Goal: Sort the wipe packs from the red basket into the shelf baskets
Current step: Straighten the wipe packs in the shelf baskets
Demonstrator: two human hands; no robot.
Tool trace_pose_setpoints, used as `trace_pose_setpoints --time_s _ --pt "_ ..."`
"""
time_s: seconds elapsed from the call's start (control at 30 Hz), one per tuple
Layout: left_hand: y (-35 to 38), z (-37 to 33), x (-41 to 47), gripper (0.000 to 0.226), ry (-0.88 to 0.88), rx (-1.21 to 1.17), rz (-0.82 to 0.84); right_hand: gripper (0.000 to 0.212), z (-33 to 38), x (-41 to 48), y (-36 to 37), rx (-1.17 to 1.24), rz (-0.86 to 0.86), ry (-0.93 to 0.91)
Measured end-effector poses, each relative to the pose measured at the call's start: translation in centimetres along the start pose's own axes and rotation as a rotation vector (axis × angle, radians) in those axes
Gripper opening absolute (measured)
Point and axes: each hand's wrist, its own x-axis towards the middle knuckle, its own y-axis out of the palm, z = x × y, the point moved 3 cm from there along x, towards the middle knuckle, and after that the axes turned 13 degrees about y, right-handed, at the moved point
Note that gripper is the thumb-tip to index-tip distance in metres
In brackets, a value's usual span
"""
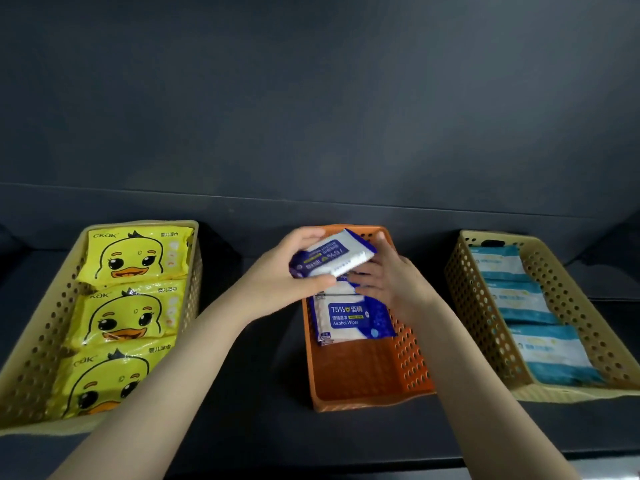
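Head view, left hand (285, 271) gripping wipe pack (337, 258), right hand (391, 280) touching

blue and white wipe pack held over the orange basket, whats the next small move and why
Probably lower the blue and white alcohol wipe pack into the orange plastic basket, flat beside the matching pack lying there. The left hand grips it tilted above that basket, the right hand touches its edge, and the beige baskets hold only yellow duck packs and teal packs.
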Motion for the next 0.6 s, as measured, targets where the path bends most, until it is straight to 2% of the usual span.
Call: trace_pose_setpoints --time_s 0.07,0.13,0.27,0.33,0.47,0.6 --pt "1.0 -0.4 0.5 0.076 0.067 0.121 0.074 0.058 -0.5 -0.3 -0.5 0.122 0.151 0.077" --pt "1.9 -0.7 0.8 0.081 0.103 0.217 0.141 0.058 -1.0 -0.9 -1.0 0.114 0.153 0.068" --pt "2.2 -0.3 1.1 0.089 0.128 0.334 0.136 0.045 -0.9 -1.6 -2.8 -0.010 -0.137 -0.109" --pt "1.9 0.5 1.2 0.081 0.082 0.383 0.107 0.041 -0.8 -2.0 -3.8 -0.096 -0.242 -0.224" --pt "2.8 3.1 1.3 0.075 -0.106 0.408 0.137 0.049 -1.3 -2.6 -3.5 -0.312 -0.330 -0.281" --pt "3.5 4.9 1.2 0.075 -0.125 0.378 0.134 0.054 -2.7 -2.5 -2.4 -0.423 -0.368 -0.235"
